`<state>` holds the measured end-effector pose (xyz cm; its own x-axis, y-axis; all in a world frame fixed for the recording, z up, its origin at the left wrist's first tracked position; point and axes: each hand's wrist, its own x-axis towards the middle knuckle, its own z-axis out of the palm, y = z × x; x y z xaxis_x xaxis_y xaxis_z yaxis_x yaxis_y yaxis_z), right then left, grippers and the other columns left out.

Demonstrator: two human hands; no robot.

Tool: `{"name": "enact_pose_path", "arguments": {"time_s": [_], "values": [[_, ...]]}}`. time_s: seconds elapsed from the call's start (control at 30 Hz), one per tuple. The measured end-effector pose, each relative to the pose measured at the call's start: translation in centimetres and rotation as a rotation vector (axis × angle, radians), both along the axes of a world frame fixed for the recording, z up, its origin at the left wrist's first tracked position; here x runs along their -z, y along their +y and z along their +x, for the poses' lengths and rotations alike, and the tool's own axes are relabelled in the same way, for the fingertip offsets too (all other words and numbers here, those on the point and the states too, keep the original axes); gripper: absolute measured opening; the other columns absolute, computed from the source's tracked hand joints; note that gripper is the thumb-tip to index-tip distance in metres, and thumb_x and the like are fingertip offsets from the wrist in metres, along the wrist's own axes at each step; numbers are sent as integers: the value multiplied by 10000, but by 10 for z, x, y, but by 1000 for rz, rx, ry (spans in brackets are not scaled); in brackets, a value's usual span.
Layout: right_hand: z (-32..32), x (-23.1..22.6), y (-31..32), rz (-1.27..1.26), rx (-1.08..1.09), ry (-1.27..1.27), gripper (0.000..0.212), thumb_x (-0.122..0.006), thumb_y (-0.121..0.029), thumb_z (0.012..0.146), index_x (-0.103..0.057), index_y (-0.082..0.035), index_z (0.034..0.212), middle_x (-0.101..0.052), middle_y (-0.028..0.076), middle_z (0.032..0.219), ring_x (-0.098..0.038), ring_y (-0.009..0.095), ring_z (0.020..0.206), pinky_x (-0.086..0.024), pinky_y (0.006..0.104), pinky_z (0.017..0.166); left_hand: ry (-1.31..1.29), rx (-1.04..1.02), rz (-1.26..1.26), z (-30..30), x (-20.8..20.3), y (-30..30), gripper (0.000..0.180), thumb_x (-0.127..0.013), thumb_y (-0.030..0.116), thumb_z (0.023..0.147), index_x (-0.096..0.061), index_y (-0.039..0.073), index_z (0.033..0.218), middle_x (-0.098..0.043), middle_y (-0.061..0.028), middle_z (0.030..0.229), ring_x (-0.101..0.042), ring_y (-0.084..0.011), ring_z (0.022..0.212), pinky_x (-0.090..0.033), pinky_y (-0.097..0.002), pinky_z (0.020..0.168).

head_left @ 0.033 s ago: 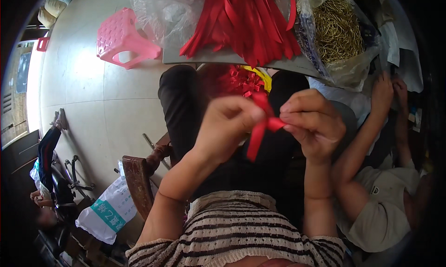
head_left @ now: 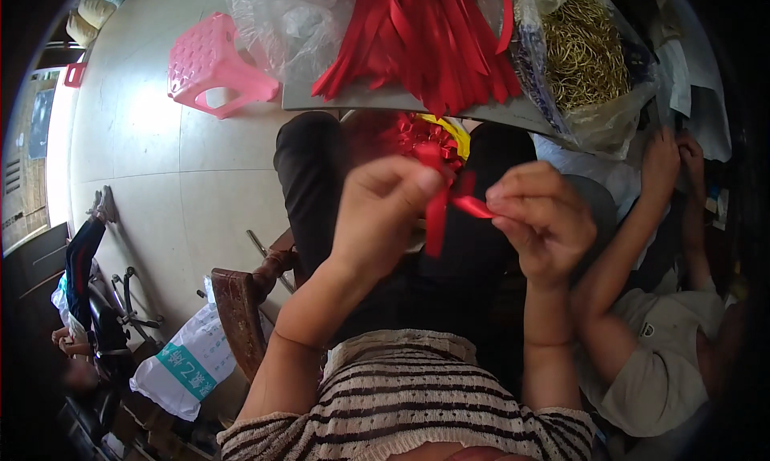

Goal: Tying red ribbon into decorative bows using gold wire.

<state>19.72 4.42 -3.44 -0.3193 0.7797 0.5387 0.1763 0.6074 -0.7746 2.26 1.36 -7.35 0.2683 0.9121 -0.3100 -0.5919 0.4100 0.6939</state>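
Above my lap, a short red ribbon [head_left: 435,216] is stretched between my two hands, folded or looped, with one tail hanging down. My left hand [head_left: 381,204] pinches it between thumb and forefinger. The fingertips of my right hand [head_left: 549,216] are closed on the other end. Blur hides whether the ribbon is knotted. Past my hands, between my knees, a heap of red ribbon bows [head_left: 423,134] lies beside something yellow [head_left: 459,136]. A thick bundle of red ribbon strips [head_left: 409,48] hangs over the near edge of the grey table [head_left: 309,98].
A plastic bag of gold cords [head_left: 585,52] stands at the table's right. Clear plastic [head_left: 289,32] lies left of the ribbons. A pink stool [head_left: 210,64], a wooden chair [head_left: 238,309] and a white sack [head_left: 188,365] are leftward. A co-worker's arm [head_left: 630,240] is close on my right.
My left hand has shifted slightly left and away from me with the ribbon, widening the gap between the hands. The ribbon end at my right fingers is drawn out longer.
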Motion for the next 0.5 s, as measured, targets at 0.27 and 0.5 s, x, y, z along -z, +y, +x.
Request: {"name": "enact_pose_path", "arguments": {"time_s": [0.27, 0.5], "values": [[7, -12, -13, -132, 8, -314, 107, -704, -20, 711, -631, -10, 788, -610, 108, 748, -610, 215, 640, -484, 298, 572, 834, 249, 740, -9, -19, 7, 180, -653, -50, 650, -676, 11, 818, -641, -109, 807, -631, -227, 722, -488, -273, 653], [7, -11, -17, -787, 51, -2, 52, -648, 8, 776, -626, 19, 823, -618, 69, 687, -618, 123, 630, -471, 217, 546, 472, 51, 622, 0, -20, 0, 135, -662, -76, 713, -633, -31, 837, -635, -102, 816, -641, -174, 740, -505, -252, 685]]}}
